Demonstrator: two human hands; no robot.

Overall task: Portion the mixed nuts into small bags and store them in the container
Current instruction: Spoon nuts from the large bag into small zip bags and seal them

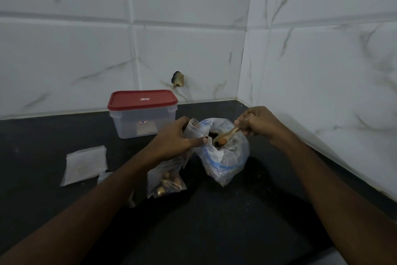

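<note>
A large clear plastic bag of mixed nuts (226, 157) stands open on the dark counter. My right hand (257, 122) grips a small wooden spoon (227, 133) whose bowl holds a nut inside the big bag's mouth. My left hand (174, 138) pinches the top of a small clear bag (165, 179), which hangs down to the counter with nuts in its bottom. The storage container (141, 114), clear with a red lid closed on it, stands behind to the left.
A stack of flat small bags (84, 165) lies on the counter at left. The black counter (214, 221) meets marble-tiled walls at the back and right, forming a corner. A dark chipped hole (177, 79) marks the back wall.
</note>
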